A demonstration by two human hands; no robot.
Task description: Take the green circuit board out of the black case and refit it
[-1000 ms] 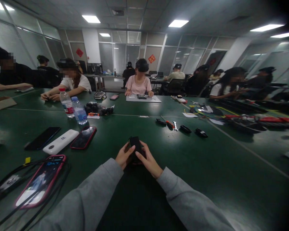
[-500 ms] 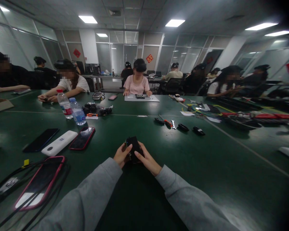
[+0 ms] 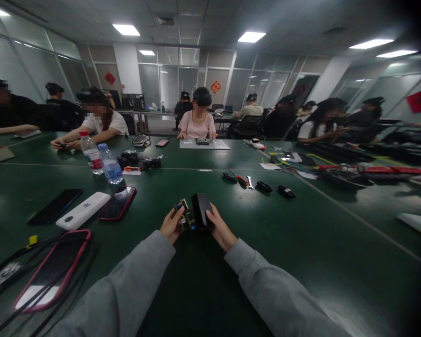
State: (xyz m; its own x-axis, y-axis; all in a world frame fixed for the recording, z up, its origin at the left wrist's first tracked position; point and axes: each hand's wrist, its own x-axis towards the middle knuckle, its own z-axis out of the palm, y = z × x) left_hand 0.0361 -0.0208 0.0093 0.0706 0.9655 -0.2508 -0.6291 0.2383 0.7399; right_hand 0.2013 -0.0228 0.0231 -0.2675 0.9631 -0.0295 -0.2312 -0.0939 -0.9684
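Near the middle of the view, my left hand (image 3: 172, 225) grips a circuit board (image 3: 187, 218) with small coloured parts on it. My right hand (image 3: 220, 227) is closed on a black case (image 3: 201, 210), held tilted just right of the board. Board and case are side by side above the green table (image 3: 266, 262); whether they touch at the lower end, I cannot tell.
Phones (image 3: 117, 203), a white power bank (image 3: 83, 210) and cables lie left, with two bottles (image 3: 110, 164) behind. A screwdriver (image 3: 242, 180), a wrench (image 3: 250, 182) and black parts (image 3: 264, 186) lie ahead. A person in pink (image 3: 197, 122) sits opposite.
The board now shows beside the black case, where before it was mostly hidden behind it. My hands have moved slightly apart, and the case has tilted.
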